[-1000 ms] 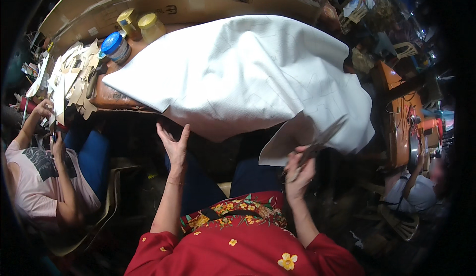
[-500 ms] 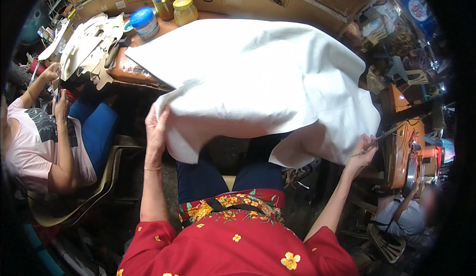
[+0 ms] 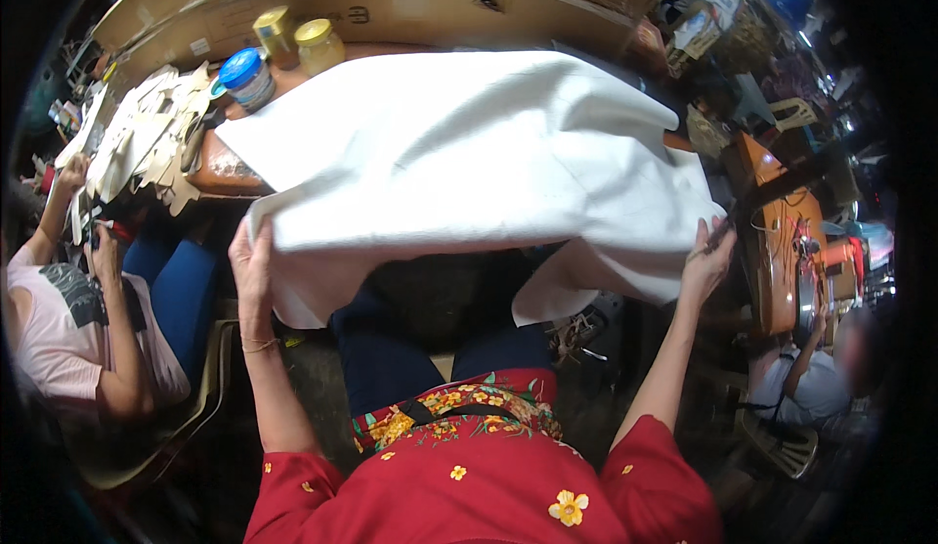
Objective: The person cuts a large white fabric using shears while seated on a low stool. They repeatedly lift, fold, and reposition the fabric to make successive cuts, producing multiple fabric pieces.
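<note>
Holding up the white cloth (image 3: 469,153) | left hand (image 3: 251,265) now grips its near edge | right hand (image 3: 708,261) pinches the other side, scissors lowered | cloth drapes off the table (image 3: 220,174), spread wider.

Light falls brightly from above on the white cloth (image 3: 459,153), nearly washing it out, while the space beneath sits in deep shadow. Fisheye bending curves the edges; the rim fades black and blurred.

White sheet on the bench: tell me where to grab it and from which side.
Probably by the white sheet's near hem, from the sitter's side: it overhangs the bench edge and droops freely. The left hand and right hand grip its two near corners there.
</note>
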The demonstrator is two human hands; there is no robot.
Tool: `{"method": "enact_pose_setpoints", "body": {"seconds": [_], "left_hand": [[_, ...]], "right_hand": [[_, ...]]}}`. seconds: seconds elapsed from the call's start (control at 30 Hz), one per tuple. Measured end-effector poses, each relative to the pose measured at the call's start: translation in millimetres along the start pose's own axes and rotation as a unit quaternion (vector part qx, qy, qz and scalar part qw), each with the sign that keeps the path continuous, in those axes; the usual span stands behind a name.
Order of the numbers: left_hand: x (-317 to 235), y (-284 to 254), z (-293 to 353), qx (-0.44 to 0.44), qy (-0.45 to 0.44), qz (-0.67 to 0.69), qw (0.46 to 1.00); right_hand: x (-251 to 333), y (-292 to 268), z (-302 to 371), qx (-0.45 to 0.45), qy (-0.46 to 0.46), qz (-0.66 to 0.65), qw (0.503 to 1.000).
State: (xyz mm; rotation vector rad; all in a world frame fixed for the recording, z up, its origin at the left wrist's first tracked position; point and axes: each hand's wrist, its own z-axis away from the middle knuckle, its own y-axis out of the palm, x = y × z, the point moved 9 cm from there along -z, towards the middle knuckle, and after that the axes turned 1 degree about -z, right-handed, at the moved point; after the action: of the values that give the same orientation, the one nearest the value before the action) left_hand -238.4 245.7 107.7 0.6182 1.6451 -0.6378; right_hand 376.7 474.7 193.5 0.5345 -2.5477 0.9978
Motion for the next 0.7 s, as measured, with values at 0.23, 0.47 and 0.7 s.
{"method": "enact_pose_setpoints", "body": {"seconds": [0.23,0.47,0.7], "left_hand": [[-8,0,-21,0.011,0.003,-0.067,0.998],[-31,25,-19,0.053,0.067,-0.216,0.973],[-30,63,-14,0.127,0.0,-0.199,0.972]], "right_hand": [[-13,10,9,0.025,0.032,0.097,0.994],[-35,3,-7,0.008,0.032,0.122,0.992],[-57,20,-23,0.05,0.053,0.122,0.99]]}}
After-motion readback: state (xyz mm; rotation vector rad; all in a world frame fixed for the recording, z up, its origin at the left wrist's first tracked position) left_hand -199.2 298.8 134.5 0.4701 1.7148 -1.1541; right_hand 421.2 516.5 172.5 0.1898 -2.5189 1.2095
